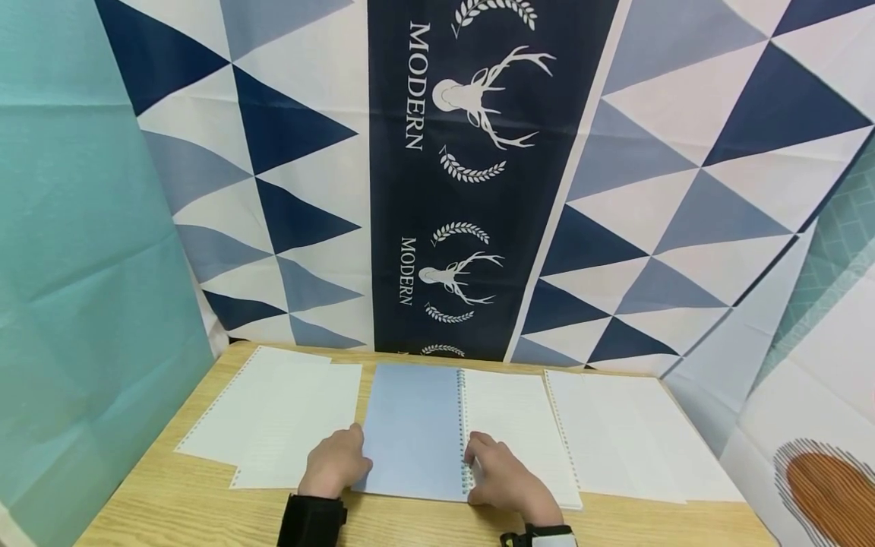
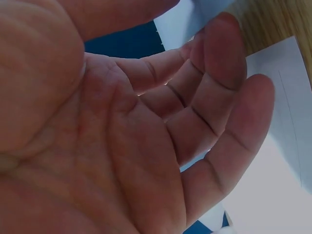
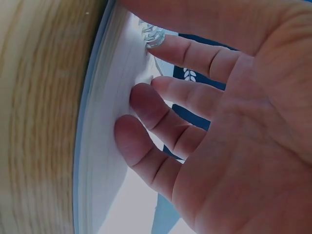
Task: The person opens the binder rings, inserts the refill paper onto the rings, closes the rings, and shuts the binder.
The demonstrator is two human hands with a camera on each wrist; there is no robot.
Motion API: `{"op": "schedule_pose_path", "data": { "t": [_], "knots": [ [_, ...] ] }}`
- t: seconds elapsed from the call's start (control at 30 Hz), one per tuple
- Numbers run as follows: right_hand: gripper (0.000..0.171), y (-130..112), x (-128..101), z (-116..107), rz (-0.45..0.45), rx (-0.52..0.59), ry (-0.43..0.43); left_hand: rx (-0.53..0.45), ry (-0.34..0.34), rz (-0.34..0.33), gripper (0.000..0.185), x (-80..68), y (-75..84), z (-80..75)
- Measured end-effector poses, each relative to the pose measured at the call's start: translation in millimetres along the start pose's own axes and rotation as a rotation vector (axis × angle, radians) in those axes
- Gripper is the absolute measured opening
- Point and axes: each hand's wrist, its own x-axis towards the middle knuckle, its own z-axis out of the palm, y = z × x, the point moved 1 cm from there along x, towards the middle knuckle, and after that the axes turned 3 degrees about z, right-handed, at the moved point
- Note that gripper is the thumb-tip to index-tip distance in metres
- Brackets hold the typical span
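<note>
A spiral notebook lies open on the table, its blue cover [image 1: 413, 433] on the left and a white lined page [image 1: 516, 414] on the right of the wire coil [image 1: 463, 433]. At the cover's left edge is my left hand [image 1: 335, 460], its thumb and index finger close to the blue sheet; in the left wrist view the fingers are loosely bent around nothing visible. My right hand [image 1: 502, 475] rests on the page by the lower coil. The right wrist view shows its fingertips [image 3: 131, 139] touching the page stack, fingers spread and gently bent.
Loose hole-punched sheets [image 1: 273, 418] overlap at the left of the table [image 1: 403, 524]. More loose sheets [image 1: 636, 441] lie at the right, close beside the notebook. A patterned curtain [image 1: 301, 190] hangs behind the table's back edge.
</note>
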Motion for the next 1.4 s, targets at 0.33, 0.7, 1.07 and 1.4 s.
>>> {"op": "schedule_pose_path", "data": {
  "t": [0.33,0.7,1.07,1.4],
  "knots": [
    [0.038,-2,2,-4,-0.034,-0.021,-0.002,0.011,-0.033,0.015,0.061,-2.5,1.7,-7.6],
    [0.038,-5,6,-2,-0.05,-0.03,0.009,0.026,-0.032,0.013,0.059,-2.7,1.0,-12.3],
    [0.038,-6,6,-1,-0.045,-0.025,0.013,0.036,-0.057,-0.057,0.059,-1.6,3.3,-10.7],
    [0.037,-4,4,1,-0.066,-0.013,0.018,0.025,-0.071,-0.114,0.064,-0.8,0.2,-6.3]
  ]
}}
